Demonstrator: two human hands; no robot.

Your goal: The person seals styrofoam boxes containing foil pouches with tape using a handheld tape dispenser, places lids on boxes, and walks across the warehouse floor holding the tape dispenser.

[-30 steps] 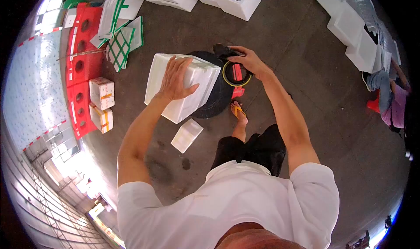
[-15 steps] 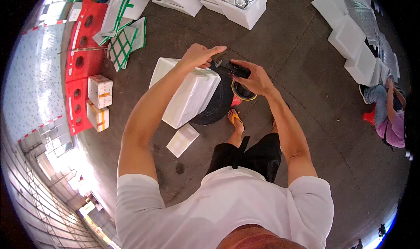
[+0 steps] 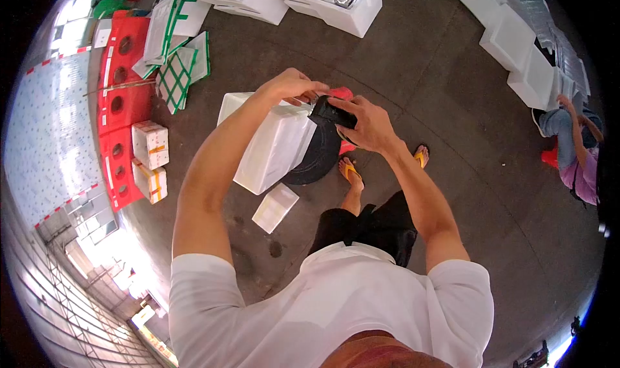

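My right hand (image 3: 369,124) is wrapped around a black tape dispenser (image 3: 334,112), held by the far upper corner of a white foam box (image 3: 271,148). My left hand (image 3: 294,85) reaches over the same corner, its fingers curled together beside the dispenser's front end. Whatever the left fingertips pinch is too small to make out. The box stands tilted in view, partly over a round black thing (image 3: 313,161) like a tyre or stool top. Some red plastic (image 3: 342,93) shows behind the dispenser. On the floor nearer me lies a small white foam block (image 3: 276,208).
White foam boxes (image 3: 352,12) are piled ahead, one with silvery lining. More foam boxes (image 3: 516,38) line the right side, near a seated person (image 3: 575,142). Left are red barriers (image 3: 123,109), green-taped foam panels (image 3: 177,77) and two small taped boxes (image 3: 150,145).
The tape dispenser in my right hand has moved left to the box corner and turned. My left index finger, stretched out before, has bent in towards it. The camera view has shifted slightly.
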